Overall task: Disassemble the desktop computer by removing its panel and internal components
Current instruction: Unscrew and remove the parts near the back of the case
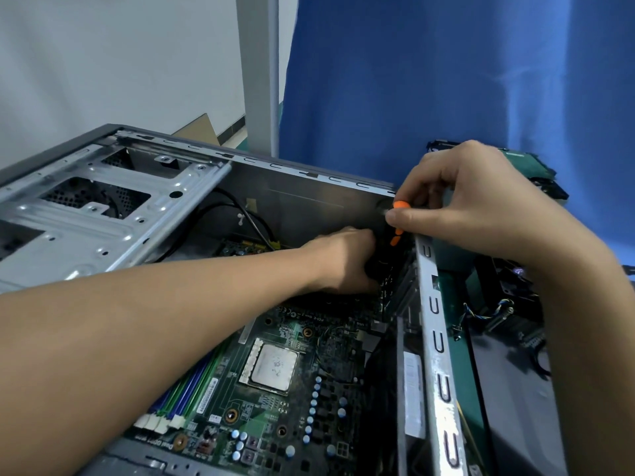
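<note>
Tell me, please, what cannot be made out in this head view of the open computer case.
- Screwdriver tip, head view: hidden behind the left hand; only the orange-black handle in the right hand shows.
- What the left hand touches: covered by the hand itself.
- Motherboard label print: too small to read.
- Case near end: cut off by the lower edge.

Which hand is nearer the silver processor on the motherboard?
Left. The left hand reaches inside the case just beyond the processor; the right hand is farther off at the case's edge, gripping a screwdriver.
</note>
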